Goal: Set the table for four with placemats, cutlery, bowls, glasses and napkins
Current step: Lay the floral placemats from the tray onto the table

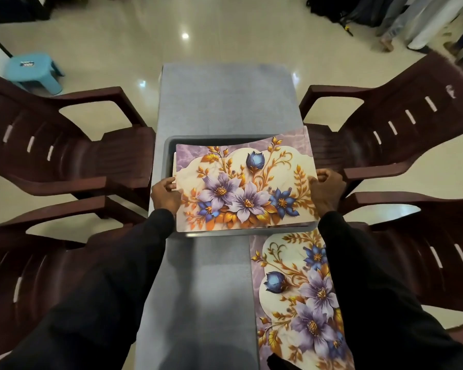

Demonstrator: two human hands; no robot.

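A floral placemat [245, 182] with purple and blue flowers is held over a grey tray [169, 145] in the middle of the table. My left hand [165, 196] grips its left edge and my right hand [326, 190] grips its right edge; the far right corner is bowed upward. More mats of the same kind show under it at its left edge and near edge. Another floral placemat [297, 297] lies flat on the near right side of the grey-covered table [225, 102], partly under my right sleeve. No cutlery, bowls, glasses or napkins are in view.
Two dark brown plastic chairs [51, 145] stand along the left side of the narrow table and two more chairs [398, 129] along the right. A small blue stool [32, 70] sits on the floor at far left. People's legs [417, 25] show at far right.
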